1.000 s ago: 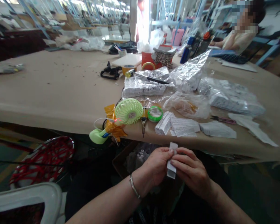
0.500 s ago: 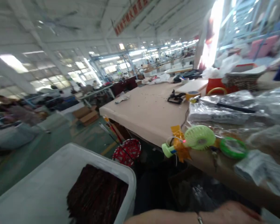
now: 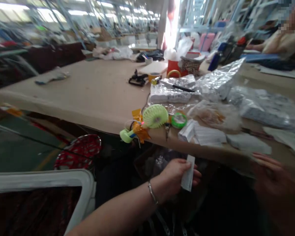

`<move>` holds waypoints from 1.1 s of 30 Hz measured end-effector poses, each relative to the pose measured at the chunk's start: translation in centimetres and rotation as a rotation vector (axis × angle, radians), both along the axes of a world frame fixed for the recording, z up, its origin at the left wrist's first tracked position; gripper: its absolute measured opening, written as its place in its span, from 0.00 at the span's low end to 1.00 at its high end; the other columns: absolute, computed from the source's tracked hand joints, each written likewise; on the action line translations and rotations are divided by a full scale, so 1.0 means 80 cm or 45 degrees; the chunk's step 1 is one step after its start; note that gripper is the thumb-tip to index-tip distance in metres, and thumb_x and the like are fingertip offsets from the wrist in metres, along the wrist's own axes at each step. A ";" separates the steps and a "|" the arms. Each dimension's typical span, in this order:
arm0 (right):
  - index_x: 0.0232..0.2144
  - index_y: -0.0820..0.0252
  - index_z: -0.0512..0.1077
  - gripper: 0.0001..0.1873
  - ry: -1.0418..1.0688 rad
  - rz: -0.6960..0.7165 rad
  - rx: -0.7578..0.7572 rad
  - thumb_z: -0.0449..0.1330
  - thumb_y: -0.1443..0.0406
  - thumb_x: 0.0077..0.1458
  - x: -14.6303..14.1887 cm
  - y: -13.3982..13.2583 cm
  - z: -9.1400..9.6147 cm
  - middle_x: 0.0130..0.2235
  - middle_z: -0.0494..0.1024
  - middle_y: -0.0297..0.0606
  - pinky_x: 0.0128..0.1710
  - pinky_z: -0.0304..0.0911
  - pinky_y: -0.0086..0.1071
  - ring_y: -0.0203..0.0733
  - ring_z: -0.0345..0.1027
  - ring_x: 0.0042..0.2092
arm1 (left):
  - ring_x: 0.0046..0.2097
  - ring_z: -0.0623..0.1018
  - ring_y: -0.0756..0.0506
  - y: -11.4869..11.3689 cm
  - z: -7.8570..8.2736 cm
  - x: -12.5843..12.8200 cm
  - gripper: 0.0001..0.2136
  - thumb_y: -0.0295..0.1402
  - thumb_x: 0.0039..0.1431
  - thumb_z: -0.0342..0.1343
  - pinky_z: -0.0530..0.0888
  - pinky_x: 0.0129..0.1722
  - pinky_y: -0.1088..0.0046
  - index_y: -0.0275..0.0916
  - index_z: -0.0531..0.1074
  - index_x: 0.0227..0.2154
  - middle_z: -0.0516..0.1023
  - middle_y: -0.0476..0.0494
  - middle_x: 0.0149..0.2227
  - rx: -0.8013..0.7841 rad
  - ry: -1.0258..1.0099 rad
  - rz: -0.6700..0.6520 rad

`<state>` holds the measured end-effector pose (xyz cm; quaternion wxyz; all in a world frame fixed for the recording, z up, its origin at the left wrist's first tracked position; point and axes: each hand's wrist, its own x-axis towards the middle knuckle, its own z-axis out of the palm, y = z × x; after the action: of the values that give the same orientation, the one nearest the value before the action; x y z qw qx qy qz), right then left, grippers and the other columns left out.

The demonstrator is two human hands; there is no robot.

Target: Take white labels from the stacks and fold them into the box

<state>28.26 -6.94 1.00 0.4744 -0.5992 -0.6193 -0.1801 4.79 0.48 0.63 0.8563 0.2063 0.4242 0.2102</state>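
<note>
My left hand, with a metal bracelet at the wrist, is closed on a white paper label in front of the table edge. The strip lies between thumb and fingers and slants slightly. At the far right, my right hand is blurred beside the table edge, fingers stretched out to the left; I see nothing in it. It is nearest to a pale flat packet. Stacks of white labels lie on the table to the left of that packet.
A green fan is taped to the table edge, with a green tape roll beside it. Plastic-wrapped packs cover the table's right part. A white bin holds dark fabric at lower left. A person sits across the table.
The view has turned right and down, so the table's right side and a person show. My left hand is now fully visible with a label in it. My right hand has come into view.
</note>
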 end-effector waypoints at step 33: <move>0.47 0.56 0.70 0.19 -0.005 0.868 -0.430 0.61 0.72 0.51 -0.124 0.014 -0.029 0.44 0.77 0.41 0.52 0.63 0.44 0.46 0.68 0.50 | 0.21 0.70 0.53 -0.010 0.002 -0.014 0.08 0.32 0.50 0.61 0.67 0.21 0.80 0.31 0.70 0.27 0.72 0.47 0.22 0.010 -0.140 0.173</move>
<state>18.35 -5.83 -1.34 0.4006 -0.4282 -0.8048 0.0915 3.66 -0.28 0.77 0.8612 0.1685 0.3890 0.2805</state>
